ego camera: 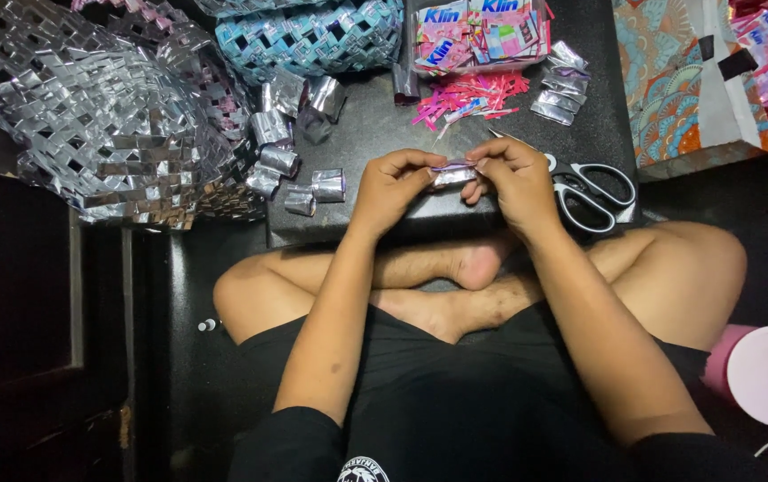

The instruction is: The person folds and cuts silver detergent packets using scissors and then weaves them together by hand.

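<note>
My left hand and my right hand meet over the front edge of a low black board. Both pinch a small folded silver wrapper strip with a purple edge, held between thumbs and fingertips. Black-handled scissors lie just right of my right hand. Several folded silver wrapper pieces rest on the board to the left of my left hand. I sit cross-legged, with my bare feet under the board.
A large woven silver basket stands at the left, a woven blue one behind it. A box of pink and blue sachet wrappers, pink trimmings and stacked silver strips lie at the back. A patterned bag and pink lidded tub sit right.
</note>
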